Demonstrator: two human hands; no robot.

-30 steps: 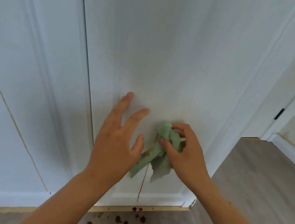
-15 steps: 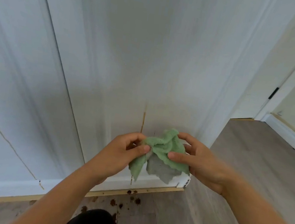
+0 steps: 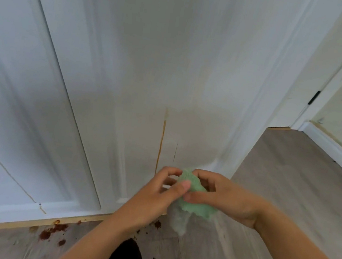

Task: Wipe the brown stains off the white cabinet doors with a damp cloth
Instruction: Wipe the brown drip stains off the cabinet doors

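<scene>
cloth (image 3: 194, 199): soft, light, limp, likely damp | held at door (image 3: 175, 64) foot, below stain (image 3: 161, 141) | left hand (image 3: 153, 199) pinches it, right hand (image 3: 228, 200) grips it | best bunched into one palm

1. The cloth (image 3: 194, 201) sat between the left hand (image 3: 154, 197) and the right hand (image 3: 227, 198), both gripping it, in front of the lower part of the central cabinet door (image 3: 175, 64).
2. A drip streak (image 3: 161, 143) ran down that door, just above the left hand.
3. A second door (image 3: 4, 106) stood to its left.
4. Splatter spots (image 3: 54, 229) lay on the floor (image 3: 278, 188) at the doors' foot, left of the hands.
5. A baseboard (image 3: 334, 150) ran along the far right, well apart from the hands.
</scene>
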